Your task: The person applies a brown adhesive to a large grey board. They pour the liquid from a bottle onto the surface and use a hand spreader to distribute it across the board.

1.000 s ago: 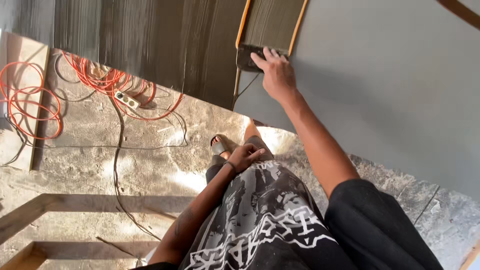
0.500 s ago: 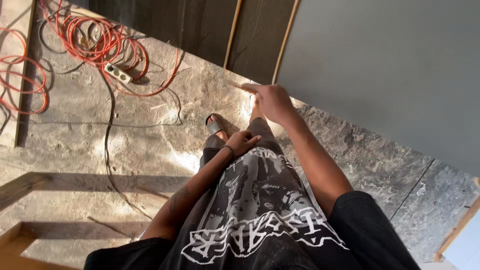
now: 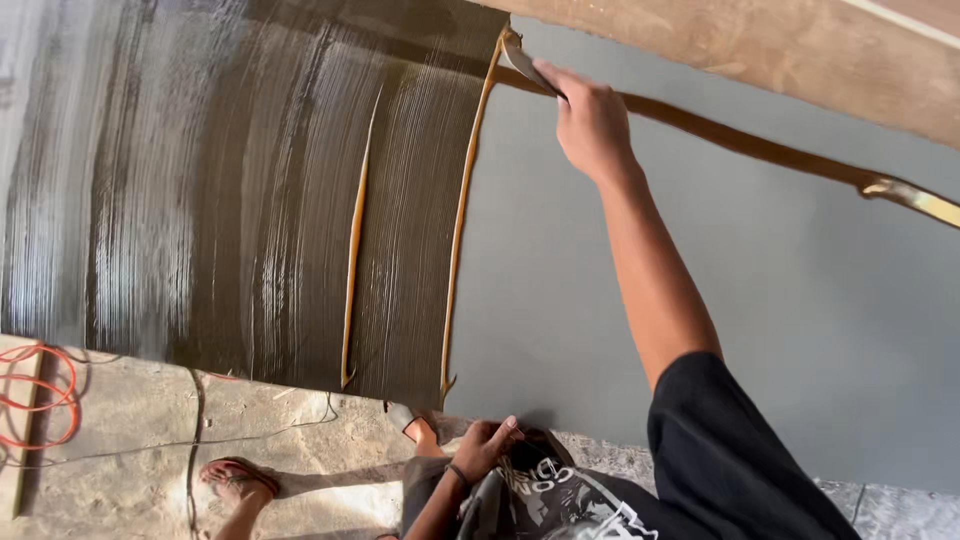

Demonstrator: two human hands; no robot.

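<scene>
Two hands showed: the right hand (image 3: 592,120) gripped a trowel (image 3: 522,58) high on the wall (image 3: 700,260), its blade at the top of a glue ridge, while the left hand (image 3: 487,445) hung loosely curled by the hip, holding nothing. The step looked like spreading adhesive (image 3: 260,190); the next stroke probably needed steady downward pressure. Two ochre ridges (image 3: 353,250) stood out, plus one orange cable (image 3: 40,400).

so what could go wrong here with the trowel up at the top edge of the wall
The right hand holds the trowel at full reach, so it might slip and gouge the combed wet coat. Thick ridges of brown paste may sag or drip. The orange cable lies on the floor near the feet, a possible trip.
</scene>
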